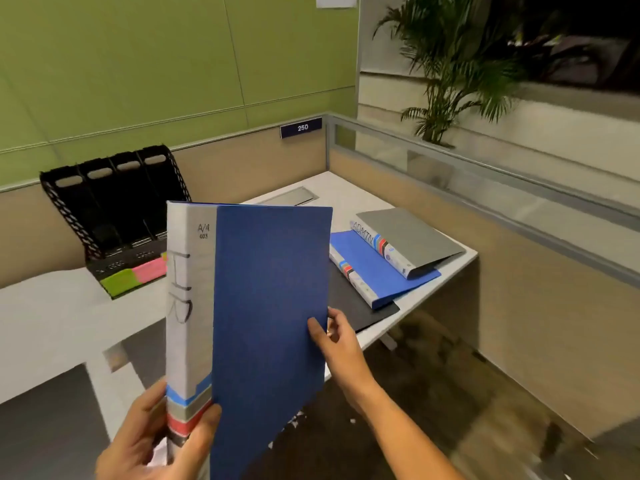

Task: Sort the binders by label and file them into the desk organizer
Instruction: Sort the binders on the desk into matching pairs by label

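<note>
I hold a dark blue binder (pixel 273 306) upright in front of me, its grey spine with handwritten letters turned toward me. My left hand (pixel 156 441) grips the bottom of the spine. My right hand (pixel 337 336) pinches the cover's right edge. On the white desk (pixel 52 313), at the left back, stands a black mesh desk organizer (pixel 114 209) with several slots and green and pink sticky labels at its front. To the right lie a grey binder (pixel 412 237) marked ADMIN, a light blue binder (pixel 377 271) under it, and a black folder (pixel 363 310) beneath both.
A green wall and low beige partition with a blue plate reading 250 (pixel 301 127) close the desk's back. A glass-topped divider (pixel 485 181) runs along the right, with a potted palm (pixel 460 64) behind it. Dark floor lies below the desk's front edge.
</note>
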Demonstrator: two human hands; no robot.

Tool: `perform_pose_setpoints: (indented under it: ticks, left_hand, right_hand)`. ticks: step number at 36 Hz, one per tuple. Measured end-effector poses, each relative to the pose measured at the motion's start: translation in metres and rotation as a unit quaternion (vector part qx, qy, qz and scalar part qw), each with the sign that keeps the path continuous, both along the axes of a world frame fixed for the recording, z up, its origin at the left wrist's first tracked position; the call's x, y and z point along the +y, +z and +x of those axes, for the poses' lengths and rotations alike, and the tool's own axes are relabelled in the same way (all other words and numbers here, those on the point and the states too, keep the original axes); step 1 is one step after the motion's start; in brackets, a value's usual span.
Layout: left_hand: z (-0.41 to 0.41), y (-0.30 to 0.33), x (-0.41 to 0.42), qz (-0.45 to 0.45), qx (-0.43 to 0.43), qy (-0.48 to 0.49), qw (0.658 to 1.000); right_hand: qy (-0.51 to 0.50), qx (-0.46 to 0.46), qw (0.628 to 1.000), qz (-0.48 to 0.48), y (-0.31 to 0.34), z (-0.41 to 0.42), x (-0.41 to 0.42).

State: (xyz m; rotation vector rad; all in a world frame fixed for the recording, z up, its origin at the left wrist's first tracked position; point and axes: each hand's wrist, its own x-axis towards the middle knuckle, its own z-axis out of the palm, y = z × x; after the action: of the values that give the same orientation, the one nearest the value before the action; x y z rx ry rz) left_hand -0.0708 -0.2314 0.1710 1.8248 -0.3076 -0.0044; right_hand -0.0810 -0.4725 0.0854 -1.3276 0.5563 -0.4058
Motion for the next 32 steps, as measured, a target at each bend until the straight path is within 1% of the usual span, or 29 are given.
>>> perform_pose_setpoints:
  ticks: [2, 5, 7, 9, 14, 17, 21, 25, 29, 32]
  left_hand:
    - [-0.001, -0.006, -0.017, -0.011, -0.026, 0.014, 0.999]
    - [0.005, -0.009, -0.043, -0.057, -0.024, 0.016, 0.998]
    - [0.014, -0.009, -0.06, -0.097, 0.016, 0.02, 0.995]
    - [0.026, -0.008, -0.075, -0.125, 0.067, 0.001, 0.99]
    - [0.053, -0.013, -0.114, -0.159, 0.151, -0.074, 0.973]
    - [0.069, -0.024, -0.138, -0.181, 0.196, -0.094, 0.959]
    - [0.101, -0.034, -0.175, -0.188, 0.248, -0.105, 0.944]
    - [0.132, -0.045, -0.211, -0.173, 0.268, -0.107, 0.942]
    - [0.158, -0.058, -0.242, -0.159, 0.295, -0.107, 0.936]
    - [0.173, -0.064, -0.263, -0.159, 0.324, -0.13, 0.924]
  right_hand:
    - [-0.016, -0.003, 1.0, 0.003, 0.001, -0.004, -0.014]
    - [-0.038, -0.001, 0.999, -0.005, 0.003, -0.007, -0.036]
    - [-0.055, 0.007, 0.998, -0.019, 0.003, -0.006, -0.05]
    - [-0.06, 0.012, 0.998, -0.035, 0.0, -0.005, -0.064]
    - [-0.057, 0.051, 0.996, -0.05, -0.009, 0.007, -0.105]
    - [-0.061, 0.086, 0.991, -0.08, -0.015, 0.017, -0.129]
    - [-0.069, 0.147, 0.983, -0.085, -0.026, 0.035, -0.162]
    - [-0.066, 0.225, 0.966, -0.11, -0.039, 0.059, -0.194]
    - [-0.05, 0.275, 0.952, -0.122, -0.055, 0.085, -0.219]
    - [-0.051, 0.3, 0.943, -0.133, -0.067, 0.098, -0.234]
